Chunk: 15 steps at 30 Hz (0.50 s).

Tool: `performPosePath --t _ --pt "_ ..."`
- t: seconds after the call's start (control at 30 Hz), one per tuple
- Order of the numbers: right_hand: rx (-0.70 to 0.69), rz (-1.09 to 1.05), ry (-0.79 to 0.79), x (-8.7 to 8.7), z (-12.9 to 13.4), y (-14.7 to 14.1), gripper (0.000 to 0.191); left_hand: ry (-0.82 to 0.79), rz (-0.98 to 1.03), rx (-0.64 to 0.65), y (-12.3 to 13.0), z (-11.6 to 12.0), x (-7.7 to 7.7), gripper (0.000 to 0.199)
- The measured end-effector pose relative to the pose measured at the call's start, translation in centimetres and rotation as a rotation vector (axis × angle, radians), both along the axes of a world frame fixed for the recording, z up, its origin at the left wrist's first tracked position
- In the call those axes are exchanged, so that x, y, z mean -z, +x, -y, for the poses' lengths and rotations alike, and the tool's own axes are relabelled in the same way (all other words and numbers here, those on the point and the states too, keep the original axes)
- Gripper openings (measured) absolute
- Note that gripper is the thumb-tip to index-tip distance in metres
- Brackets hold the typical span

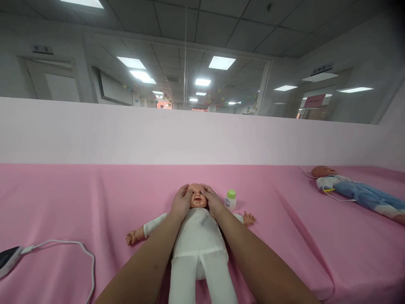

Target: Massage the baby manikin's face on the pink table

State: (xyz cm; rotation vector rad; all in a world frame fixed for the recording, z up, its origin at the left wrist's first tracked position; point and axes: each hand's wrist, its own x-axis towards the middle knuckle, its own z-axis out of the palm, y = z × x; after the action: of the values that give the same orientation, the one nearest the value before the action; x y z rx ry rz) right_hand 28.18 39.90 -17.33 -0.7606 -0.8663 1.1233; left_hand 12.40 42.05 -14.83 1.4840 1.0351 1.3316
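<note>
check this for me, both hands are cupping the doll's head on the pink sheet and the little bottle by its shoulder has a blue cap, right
Not quite: the cap is green, not blue. The head view shows the bottle with a pale green cap beside the doll. The rest holds: the left hand and right hand cup the doll's head on the pink sheet.

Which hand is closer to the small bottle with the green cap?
Right. The right hand lies on the doll's face, just beside the bottle. The left hand holds the face's far side.
</note>
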Motion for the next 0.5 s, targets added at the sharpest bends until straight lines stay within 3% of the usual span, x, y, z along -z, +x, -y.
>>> performPosePath --t 0.13,0.2,0.3,0.37,0.4,0.5 --pt "-0.047 -0.009 -0.004 0.1 -0.1 0.4 0.058 0.222 -0.356 -0.214 -1.2 5.5 -4.4 0.059" --pt "-0.052 -0.014 -0.012 0.2 -0.2 0.5 0.055 0.339 -0.4 -0.145 -1.5 10.0 -5.1 0.053" --pt "-0.046 -0.015 -0.048 0.3 -0.5 0.5 0.051 0.282 -0.442 0.387 -1.0 16.5 -2.8 0.047" --pt "-0.05 -0.017 -0.064 0.4 -0.8 0.5 0.051 0.227 -0.507 0.549 0.2 19.3 0.1 0.055" --pt "-0.051 -0.018 -0.064 0.5 -0.9 0.5 0.051 0.157 -0.57 0.706 0.9 20.1 1.5 0.058" --pt "-0.048 -0.017 -0.042 0.5 -1.1 0.6 0.052 0.022 -0.68 0.926 3.3 20.2 3.9 0.064"
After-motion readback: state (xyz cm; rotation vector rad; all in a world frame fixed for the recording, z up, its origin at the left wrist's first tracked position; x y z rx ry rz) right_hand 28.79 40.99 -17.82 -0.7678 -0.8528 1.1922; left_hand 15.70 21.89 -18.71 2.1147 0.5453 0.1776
